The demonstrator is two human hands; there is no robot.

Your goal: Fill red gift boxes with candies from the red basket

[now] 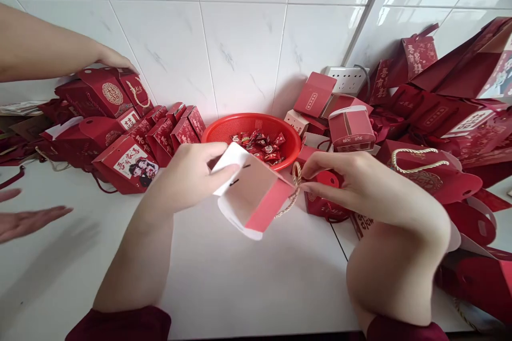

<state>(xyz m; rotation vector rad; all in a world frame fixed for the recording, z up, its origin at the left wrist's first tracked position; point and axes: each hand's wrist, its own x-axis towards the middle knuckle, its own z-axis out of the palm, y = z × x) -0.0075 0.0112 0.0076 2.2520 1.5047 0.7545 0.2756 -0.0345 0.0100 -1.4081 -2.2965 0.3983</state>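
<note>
The left hand (196,173) pinches the open box (267,205) by its white flap, probably to steady it over the table (256,287); the right hand (348,176) nips its gold cord (296,187), maybe to control the loop. Box blocks part of the red basket (212,133) of candies (262,144). Red boxes (350,130) crowd both sides, a co-worker's hand (116,58) on the left ones.

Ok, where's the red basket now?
In the head view, the basket sits near the middle, in front of the tiled wall, just beyond the open box the left hand holds.
</note>
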